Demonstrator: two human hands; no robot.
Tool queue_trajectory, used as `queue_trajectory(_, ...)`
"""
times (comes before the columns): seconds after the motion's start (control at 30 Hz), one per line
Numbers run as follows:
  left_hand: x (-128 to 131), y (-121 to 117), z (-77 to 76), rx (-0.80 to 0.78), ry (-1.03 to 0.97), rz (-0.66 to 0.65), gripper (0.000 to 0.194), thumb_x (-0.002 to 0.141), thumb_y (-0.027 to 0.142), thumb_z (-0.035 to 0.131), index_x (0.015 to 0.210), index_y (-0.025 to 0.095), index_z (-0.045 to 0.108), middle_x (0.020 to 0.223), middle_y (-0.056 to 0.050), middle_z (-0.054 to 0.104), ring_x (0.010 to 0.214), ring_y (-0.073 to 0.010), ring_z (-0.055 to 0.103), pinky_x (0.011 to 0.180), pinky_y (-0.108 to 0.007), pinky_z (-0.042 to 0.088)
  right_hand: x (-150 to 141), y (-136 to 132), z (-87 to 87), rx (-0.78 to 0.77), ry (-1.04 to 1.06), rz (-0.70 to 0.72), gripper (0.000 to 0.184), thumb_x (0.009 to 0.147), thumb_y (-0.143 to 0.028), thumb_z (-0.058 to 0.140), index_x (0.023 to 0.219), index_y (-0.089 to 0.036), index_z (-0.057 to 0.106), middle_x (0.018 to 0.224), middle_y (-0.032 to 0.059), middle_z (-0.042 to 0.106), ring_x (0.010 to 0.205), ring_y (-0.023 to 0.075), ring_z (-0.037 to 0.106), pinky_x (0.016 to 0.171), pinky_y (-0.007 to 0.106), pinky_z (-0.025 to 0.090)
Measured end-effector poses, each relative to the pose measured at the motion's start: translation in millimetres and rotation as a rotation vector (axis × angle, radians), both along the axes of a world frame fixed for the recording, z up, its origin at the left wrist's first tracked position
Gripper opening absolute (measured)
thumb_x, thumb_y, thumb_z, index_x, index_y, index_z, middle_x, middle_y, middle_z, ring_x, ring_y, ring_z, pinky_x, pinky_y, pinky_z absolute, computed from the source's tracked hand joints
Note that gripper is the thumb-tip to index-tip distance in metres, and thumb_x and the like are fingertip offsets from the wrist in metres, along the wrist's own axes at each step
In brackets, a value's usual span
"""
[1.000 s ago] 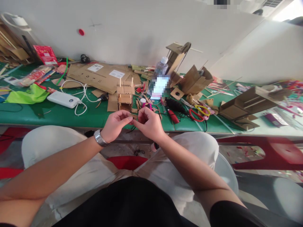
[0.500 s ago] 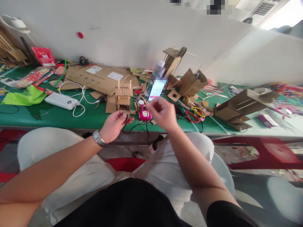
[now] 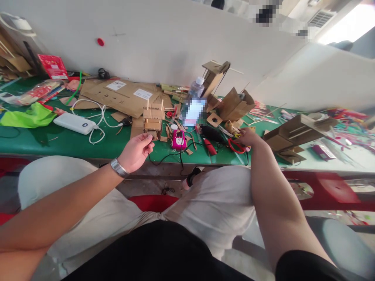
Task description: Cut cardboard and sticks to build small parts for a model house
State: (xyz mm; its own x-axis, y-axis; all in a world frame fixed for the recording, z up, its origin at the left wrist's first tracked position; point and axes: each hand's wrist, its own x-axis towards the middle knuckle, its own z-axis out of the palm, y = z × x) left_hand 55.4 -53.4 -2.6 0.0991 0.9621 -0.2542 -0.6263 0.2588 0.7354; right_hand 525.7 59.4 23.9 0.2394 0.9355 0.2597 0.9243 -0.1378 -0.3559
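My left hand (image 3: 136,151) hovers at the front edge of the green table (image 3: 58,142), fingers pinched on a small cardboard piece (image 3: 150,135), just below a small cardboard model house (image 3: 153,120). My right hand (image 3: 249,137) reaches right onto the table and rests on the red and yellow scissors (image 3: 236,145); its fingers are mostly hidden behind the hand. A pink box (image 3: 178,139) with a black cable lies between the hands.
A white power bank (image 3: 74,123) with a white cable, flat cardboard sheets (image 3: 117,93), a water bottle (image 3: 195,90), a phone (image 3: 193,110), a red-handled tool (image 3: 210,145) and cardboard structures (image 3: 293,132) crowd the table. A red stool (image 3: 331,191) stands at right.
My right hand left the left hand and swung right to the scissors. The left hand stayed near the model house, still pinching the small piece.
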Motion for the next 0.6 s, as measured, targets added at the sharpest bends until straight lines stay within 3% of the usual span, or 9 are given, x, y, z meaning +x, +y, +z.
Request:
queue_trajectory(0.17,0.1,0.0,2.8,-0.011,0.004,0.026,0.031,0.067,0.018,0.095,0.083,0.013,0.069,0.076,0.001,0.059,0.066,-0.0065,0.057,0.054,-0.015,0.042,-5.8,5.8,-10.8,-0.262,0.129,-0.103,0.036,0.056,0.007,0.086,0.086,-0.008,0.073,0.083,0.0115,0.072,0.064,0.0108,0.046,0.071,0.037,0.033)
queue_trajectory(0.33,1.2,0.0,4.8,-0.020,0.003,0.046,0.025,0.071,0.015,0.091,0.082,0.012,0.069,0.073,0.001,0.058,0.065,-0.0068,0.058,0.052,-0.015,0.041,-6.3,-1.0,-2.9,-0.332,0.193,-0.150,0.039,0.061,0.003,0.086,0.098,-0.008,0.077,0.077,0.0087,0.072,0.057,0.0097,0.045,0.066,0.037,0.031)
queue_trajectory(0.5,2.4,1.0,5.8,-0.024,-0.002,0.070,0.023,0.072,0.013,0.089,0.083,0.012,0.069,0.074,0.001,0.060,0.065,-0.0077,0.060,0.053,-0.016,0.042,-2.7,-26.5,27.4,-0.216,0.203,-0.182,0.030,0.073,-0.007,0.083,0.102,-0.008,0.077,0.077,0.0084,0.072,0.054,0.0070,0.046,0.063,0.037,0.032)
queue_trajectory(0.6,2.3,2.8,5.2,-0.009,-0.001,0.083,0.021,0.073,0.013,0.088,0.082,0.012,0.069,0.073,0.001,0.059,0.065,-0.0078,0.059,0.053,-0.016,0.041,-28.9,-44.6,41.7,0.016,0.423,-0.071,0.035,0.078,-0.016,0.083,0.111,-0.009,0.073,0.077,0.0068,0.072,0.051,0.0040,0.050,0.058,0.034,0.031)
